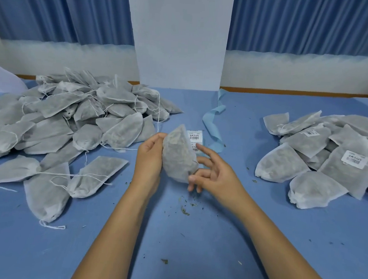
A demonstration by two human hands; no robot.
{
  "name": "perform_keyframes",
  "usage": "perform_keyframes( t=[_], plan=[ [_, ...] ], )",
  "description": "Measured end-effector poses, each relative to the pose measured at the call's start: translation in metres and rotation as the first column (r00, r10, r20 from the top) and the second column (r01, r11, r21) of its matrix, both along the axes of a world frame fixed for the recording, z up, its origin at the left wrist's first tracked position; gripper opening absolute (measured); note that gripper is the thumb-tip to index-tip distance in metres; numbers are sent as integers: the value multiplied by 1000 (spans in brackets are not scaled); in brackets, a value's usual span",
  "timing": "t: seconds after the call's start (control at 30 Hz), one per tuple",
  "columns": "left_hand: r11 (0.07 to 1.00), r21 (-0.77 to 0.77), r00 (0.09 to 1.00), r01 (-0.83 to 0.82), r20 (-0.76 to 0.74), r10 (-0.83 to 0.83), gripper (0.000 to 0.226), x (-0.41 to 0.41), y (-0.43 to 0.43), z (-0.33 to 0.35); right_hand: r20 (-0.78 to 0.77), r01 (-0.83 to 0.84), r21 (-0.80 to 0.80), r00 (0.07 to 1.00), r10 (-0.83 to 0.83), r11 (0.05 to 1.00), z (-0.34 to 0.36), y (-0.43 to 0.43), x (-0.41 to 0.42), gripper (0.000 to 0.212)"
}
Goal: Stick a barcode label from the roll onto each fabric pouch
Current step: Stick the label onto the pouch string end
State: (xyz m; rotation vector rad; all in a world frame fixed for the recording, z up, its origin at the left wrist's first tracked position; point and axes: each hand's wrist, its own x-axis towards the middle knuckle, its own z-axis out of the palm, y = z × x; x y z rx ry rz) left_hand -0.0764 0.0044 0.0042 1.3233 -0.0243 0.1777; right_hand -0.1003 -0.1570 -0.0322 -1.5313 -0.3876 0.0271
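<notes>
Not much is actually readable here. The label strip [194,136] lying mid-table shows two white stickers, each with a barcode under a short row of dark characters that are too blurry to make out. The lower sticker is half hidden behind the grey pouch [178,154]. In the pile by the table's right edge, a big label [354,159] has the same layout, and a smaller label [310,133] behind it shows only bars.
</notes>
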Motion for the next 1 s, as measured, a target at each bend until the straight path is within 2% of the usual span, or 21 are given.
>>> perform_keyframes(
  t=[0.13,0.2,0.33,0.47,0.53,0.57,0.6,0.63,0.67,0.7,0.73,0.77,0.8,0.87,0.93,1.0],
  plan=[
    [995,-84,998,-55,-36,52,47,-1,0,3,6,7,-112,1000,-7,994,2,-1,-2,30],
    [983,-149,993,-110,-67,100,39,1,4,4,2,6,-152,1000,-5,988,3,-6,-2,20],
    [944,-258,977,-205,-115,181,26,8,14,4,-40,-84,-209,996,77,974,6,-8,-7,13],
    [927,-261,956,-270,-187,225,19,16,26,-2,-19,-50,-198,999,47,979,12,-8,-12,24],
    [929,-127,924,-348,-215,317,18,20,32,-8,1,-10,-198,1000,10,980,16,-10,-13,24],
    [905,19,888,-425,-183,421,18,21,35,-11,21,22,-209,1000,-18,978,16,-11,-13,24],
    [827,212,833,-520,-88,547,18,20,36,-13,41,50,-219,998,-42,974,17,-12,-14,25],
    [699,377,772,-608,75,631,20,17,37,-13,56,68,-223,997,-57,972,17,-13,-13,25],
    [591,449,733,-670,271,624,23,14,36,-12,64,75,-227,996,-62,971,17,-13,-13,26],
    [568,462,732,-681,437,523,25,11,32,-12,65,75,-232,996,-61,970,17,-12,-13,26],
    [620,472,760,-626,546,352,24,7,26,-10,63,71,-239,996,-58,968,17,-11,-13,26],
    [686,518,793,-511,592,143,21,4,20,-10,58,70,-246,997,-57,967,16,-10,-13,25],
    [719,594,819,-360,571,-61,18,-1,13,-10,54,71,-251,997,-60,965,15,-10,-13,25],
    [678,731,847,-75,406,-344,14,-7,1,-13,48,82,-253,996,-72,964,15,-11,-12,25],
    [628,774,856,79,270,-441,14,-8,-5,-18,41,93,-239,995,-85,966,15,-13,-11,24],
    [616,781,868,99,234,-437,16,-7,-5,-22,26,112,-217,994,-109,970,16,-15,-10,23]
  ],
)
